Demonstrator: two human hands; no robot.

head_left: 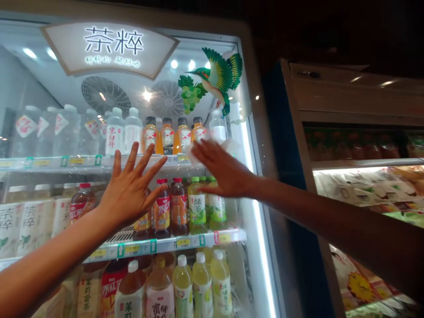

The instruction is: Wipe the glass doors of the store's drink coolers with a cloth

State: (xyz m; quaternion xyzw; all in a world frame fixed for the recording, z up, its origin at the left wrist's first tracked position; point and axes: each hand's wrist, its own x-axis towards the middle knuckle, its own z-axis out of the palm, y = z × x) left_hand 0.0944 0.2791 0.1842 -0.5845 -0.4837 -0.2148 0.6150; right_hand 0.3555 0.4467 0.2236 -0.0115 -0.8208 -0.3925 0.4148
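My left hand (130, 194) is spread wide, palm towards the glass door (139, 92) of a lit drinks fridge, with nothing in it. To its right, my right hand (227, 172) lies over a thin white cloth (194, 155), keeping it against the glass. The cloth is semi-see-through and shows past the fingertips and above the knuckles; it could be a tissue. Motion slightly blurs this hand. Behind the glass, orange juice bottles (183, 137) stand on the upper shelf, and red-labelled tea bottles (162, 207) and green tea bottles (198, 203) on the middle one.
A lit sign (114, 48) and a bird sticker (217, 79) are at the top of the fridge. Clear bottles (68, 132) stand at the upper left, pale yellow bottles (202, 282) on the lower shelf. Another display cooler (357, 101) with packaged goods is at right.
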